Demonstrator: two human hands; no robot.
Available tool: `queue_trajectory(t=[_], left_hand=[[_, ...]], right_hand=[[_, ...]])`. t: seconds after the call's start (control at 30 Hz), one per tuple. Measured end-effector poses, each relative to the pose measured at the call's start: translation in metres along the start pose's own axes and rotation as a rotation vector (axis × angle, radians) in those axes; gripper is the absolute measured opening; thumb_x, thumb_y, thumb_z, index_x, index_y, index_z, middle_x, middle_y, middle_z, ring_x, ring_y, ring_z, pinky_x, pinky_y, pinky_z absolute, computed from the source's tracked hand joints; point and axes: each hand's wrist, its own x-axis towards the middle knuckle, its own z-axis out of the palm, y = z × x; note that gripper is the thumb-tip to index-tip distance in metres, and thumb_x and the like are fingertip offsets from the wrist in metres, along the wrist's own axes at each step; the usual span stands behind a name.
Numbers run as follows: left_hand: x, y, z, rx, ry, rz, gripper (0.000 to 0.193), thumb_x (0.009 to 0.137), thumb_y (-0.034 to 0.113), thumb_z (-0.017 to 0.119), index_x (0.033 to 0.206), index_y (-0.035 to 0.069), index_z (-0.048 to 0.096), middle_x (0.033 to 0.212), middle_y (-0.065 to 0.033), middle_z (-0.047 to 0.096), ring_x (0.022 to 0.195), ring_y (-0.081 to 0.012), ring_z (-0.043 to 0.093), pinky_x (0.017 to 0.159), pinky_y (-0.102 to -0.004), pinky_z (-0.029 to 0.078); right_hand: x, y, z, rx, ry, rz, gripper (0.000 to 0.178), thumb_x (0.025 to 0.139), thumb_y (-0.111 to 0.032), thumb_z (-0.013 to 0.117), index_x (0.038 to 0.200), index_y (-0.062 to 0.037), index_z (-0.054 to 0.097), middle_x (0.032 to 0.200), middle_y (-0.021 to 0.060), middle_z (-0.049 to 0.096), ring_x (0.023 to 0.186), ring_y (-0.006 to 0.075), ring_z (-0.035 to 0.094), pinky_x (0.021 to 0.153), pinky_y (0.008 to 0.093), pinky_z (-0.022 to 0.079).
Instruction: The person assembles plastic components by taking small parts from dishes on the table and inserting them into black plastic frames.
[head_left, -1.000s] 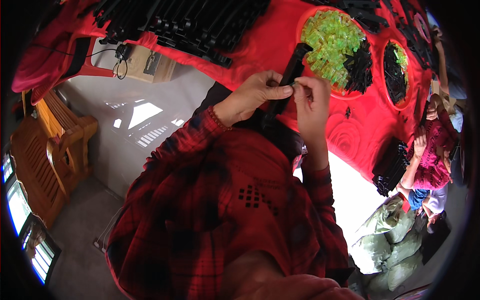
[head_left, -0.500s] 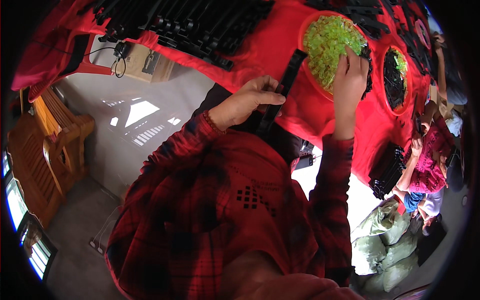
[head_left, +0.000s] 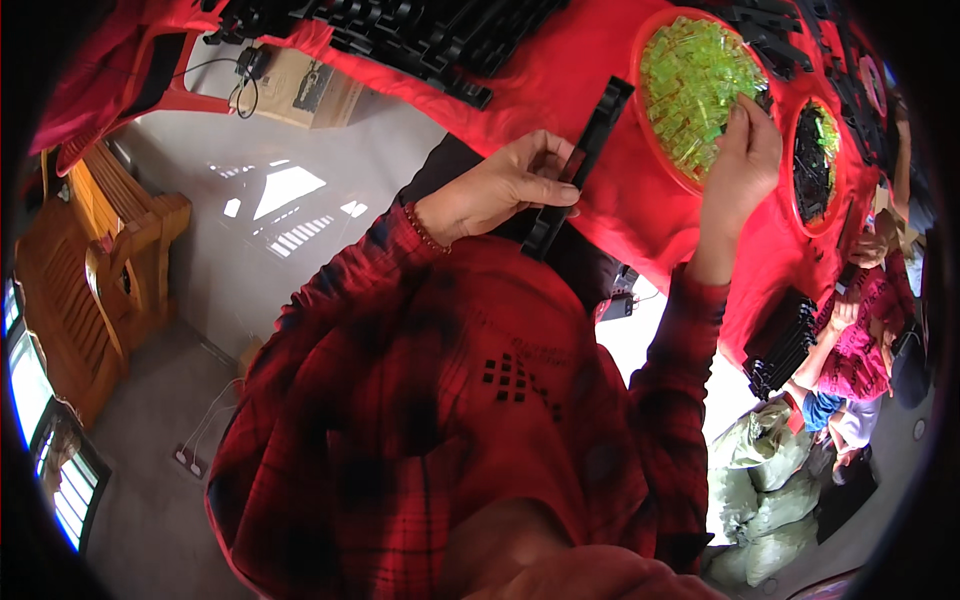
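My left hand (head_left: 510, 190) grips a long, narrow black plastic strip (head_left: 602, 125), thumb on one side and fingers behind. The strip slants over the front edge of the red-covered table, its lower end near my chest. Over a round orange-red basin (head_left: 655, 168) of small translucent yellow-green pieces (head_left: 690, 85) is my right hand (head_left: 745, 155). Its fingers are drawn together near the basin's right side, where dark pieces partly show behind the hand. A small dark bit appears by the fingertips, too small to name.
A second orange-red basin (head_left: 797, 200) holds black pieces (head_left: 812, 160) and some green ones. Rows of black strips (head_left: 420, 45) lie at the far left of the red tablecloth (head_left: 545, 75). Another stack (head_left: 782, 345) lies at right, near co-workers (head_left: 855, 340). Pale sacks (head_left: 770, 500) lie beyond.
My right hand has shifted right across the basin, from the green pieces toward its right side, fingers drawn in. My left hand still holds the black strip. The whole view has shifted slightly.
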Motion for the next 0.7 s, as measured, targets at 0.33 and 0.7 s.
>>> queue_trajectory(t=[0.33, 0.7], left_hand=[[0.005, -0.015, -0.003, 0.074, 0.020, 0.040, 0.050, 0.090, 0.001, 0.066, 0.135, -0.004, 0.045, 0.122, -0.0107, 0.058, 0.111, -0.0171, 0.061, 0.098, -0.0296, 0.049], [0.008, -0.023, -0.009, 0.007, 0.037, 0.047, 0.052, 0.088, -0.004, 0.067, 0.135, -0.001, 0.045, 0.123, -0.0086, 0.057, 0.112, -0.0159, 0.058, 0.098, -0.0295, 0.049]], right_hand=[[-0.062, -0.083, -0.007, 0.599, -0.284, 0.528, 0.010, 0.094, -0.009, 0.065, 0.102, -0.0022, 0.065, 0.084, 0.0003, 0.060, 0.066, 0.0059, 0.050, 0.060, 0.0202, 0.043], [-0.088, -0.079, 0.016, 0.257, -0.221, 0.201, 0.009, 0.087, -0.006, 0.071, 0.095, -0.0040, 0.068, 0.086, 0.0058, 0.056, 0.072, 0.0160, 0.053, 0.065, 0.0270, 0.045]])
